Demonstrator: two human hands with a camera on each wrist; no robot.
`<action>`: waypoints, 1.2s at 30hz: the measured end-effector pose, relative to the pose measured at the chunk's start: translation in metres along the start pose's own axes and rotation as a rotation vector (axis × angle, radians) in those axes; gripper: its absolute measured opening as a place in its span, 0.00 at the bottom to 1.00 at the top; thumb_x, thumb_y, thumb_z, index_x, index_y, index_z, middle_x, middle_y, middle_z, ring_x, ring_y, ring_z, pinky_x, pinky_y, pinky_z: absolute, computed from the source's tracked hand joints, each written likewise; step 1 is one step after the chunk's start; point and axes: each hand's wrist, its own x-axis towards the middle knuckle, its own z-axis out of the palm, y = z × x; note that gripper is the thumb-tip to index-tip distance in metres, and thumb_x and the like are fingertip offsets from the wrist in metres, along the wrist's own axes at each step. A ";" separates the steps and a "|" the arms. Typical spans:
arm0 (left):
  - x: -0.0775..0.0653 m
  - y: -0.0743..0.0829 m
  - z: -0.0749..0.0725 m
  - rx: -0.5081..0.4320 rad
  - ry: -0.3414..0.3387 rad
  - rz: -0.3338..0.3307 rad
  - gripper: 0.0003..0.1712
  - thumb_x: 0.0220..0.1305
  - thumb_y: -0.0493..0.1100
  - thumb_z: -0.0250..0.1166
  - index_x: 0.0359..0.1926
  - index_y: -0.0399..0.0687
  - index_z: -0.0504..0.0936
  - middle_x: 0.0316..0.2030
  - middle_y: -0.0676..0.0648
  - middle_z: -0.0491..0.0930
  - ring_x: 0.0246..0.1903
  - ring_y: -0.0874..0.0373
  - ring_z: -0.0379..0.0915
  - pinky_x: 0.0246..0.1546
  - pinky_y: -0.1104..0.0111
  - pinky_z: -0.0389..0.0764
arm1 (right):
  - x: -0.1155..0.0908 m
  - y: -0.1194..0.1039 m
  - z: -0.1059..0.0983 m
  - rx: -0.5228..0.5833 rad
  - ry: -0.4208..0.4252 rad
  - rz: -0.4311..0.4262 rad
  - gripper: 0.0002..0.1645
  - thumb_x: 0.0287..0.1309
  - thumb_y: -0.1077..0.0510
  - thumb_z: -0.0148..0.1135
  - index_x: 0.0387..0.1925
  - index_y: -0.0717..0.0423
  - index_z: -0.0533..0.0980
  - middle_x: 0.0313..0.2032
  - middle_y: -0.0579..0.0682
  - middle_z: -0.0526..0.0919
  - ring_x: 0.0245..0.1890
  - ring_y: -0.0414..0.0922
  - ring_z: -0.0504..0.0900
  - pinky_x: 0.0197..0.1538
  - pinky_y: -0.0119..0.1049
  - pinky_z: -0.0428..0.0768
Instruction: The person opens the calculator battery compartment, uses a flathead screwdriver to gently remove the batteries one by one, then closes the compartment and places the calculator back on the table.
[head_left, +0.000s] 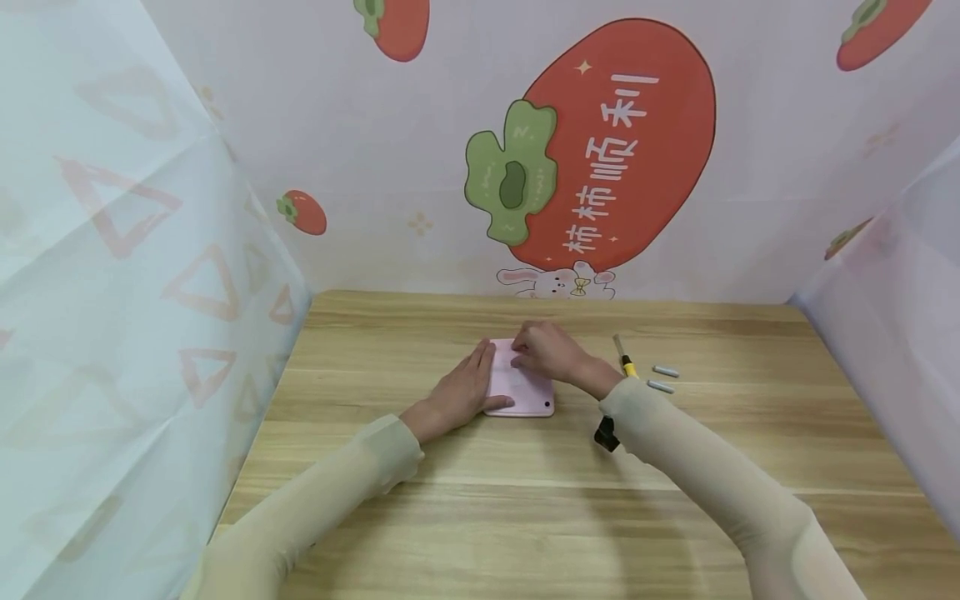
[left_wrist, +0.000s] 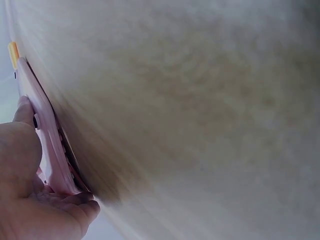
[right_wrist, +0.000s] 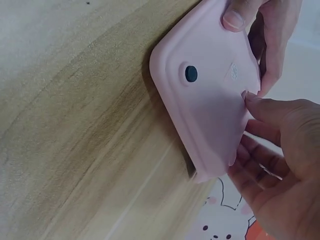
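A flat pink device (head_left: pixel 534 398) with rounded corners lies on the wooden table. A small black round part (right_wrist: pixel 191 73) sits near one of its corners. My left hand (head_left: pixel 461 390) grips its left side, fingers along the edge and thumb (right_wrist: pixel 234 20) across the near end of its face. Over its far half, my right hand (head_left: pixel 553 350) curls thumb and fingers at the surface. In the right wrist view the right thumb (right_wrist: pixel 257 102) presses near the edge with the fingers bunched below it; I cannot tell whether a separate small part is pinched there.
To the right lie a screwdriver (head_left: pixel 627 363) with a yellow and black handle and two small silver batteries (head_left: pixel 662 387). A black item (head_left: pixel 607 434) shows by the right cuff. Printed sheets (head_left: pixel 390 242) stand behind the table and at both sides.
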 end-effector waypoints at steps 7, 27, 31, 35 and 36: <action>0.003 -0.001 0.001 -0.044 -0.011 -0.026 0.63 0.71 0.69 0.63 0.83 0.29 0.46 0.83 0.30 0.45 0.81 0.40 0.52 0.75 0.54 0.69 | -0.005 0.001 0.000 -0.072 0.006 0.113 0.27 0.64 0.48 0.77 0.55 0.64 0.86 0.54 0.59 0.87 0.50 0.53 0.87 0.54 0.48 0.88; -0.004 -0.002 -0.002 -0.478 0.070 -0.128 0.50 0.79 0.53 0.62 0.82 0.29 0.46 0.79 0.27 0.54 0.79 0.37 0.53 0.80 0.49 0.59 | -0.030 0.013 -0.004 0.092 0.009 0.429 0.24 0.76 0.43 0.62 0.31 0.58 0.82 0.19 0.46 0.69 0.20 0.42 0.69 0.23 0.34 0.63; -0.005 -0.001 -0.005 -0.550 0.088 -0.140 0.46 0.79 0.51 0.63 0.81 0.30 0.52 0.77 0.28 0.60 0.78 0.37 0.57 0.79 0.47 0.61 | -0.033 0.012 -0.002 0.158 -0.026 0.467 0.27 0.76 0.43 0.62 0.23 0.55 0.78 0.17 0.45 0.67 0.18 0.41 0.66 0.22 0.32 0.61; -0.006 0.002 -0.008 -0.602 0.086 -0.126 0.42 0.79 0.49 0.62 0.80 0.30 0.56 0.76 0.29 0.64 0.76 0.37 0.61 0.77 0.47 0.64 | -0.035 0.011 0.001 0.199 -0.049 0.508 0.29 0.77 0.43 0.60 0.20 0.54 0.76 0.15 0.45 0.67 0.17 0.41 0.66 0.21 0.32 0.61; -0.006 0.002 -0.008 -0.615 0.086 -0.122 0.42 0.79 0.49 0.62 0.80 0.30 0.56 0.75 0.29 0.64 0.76 0.38 0.61 0.77 0.47 0.64 | -0.036 0.011 0.002 0.208 -0.051 0.516 0.30 0.77 0.43 0.60 0.20 0.55 0.76 0.15 0.45 0.68 0.17 0.41 0.67 0.21 0.32 0.61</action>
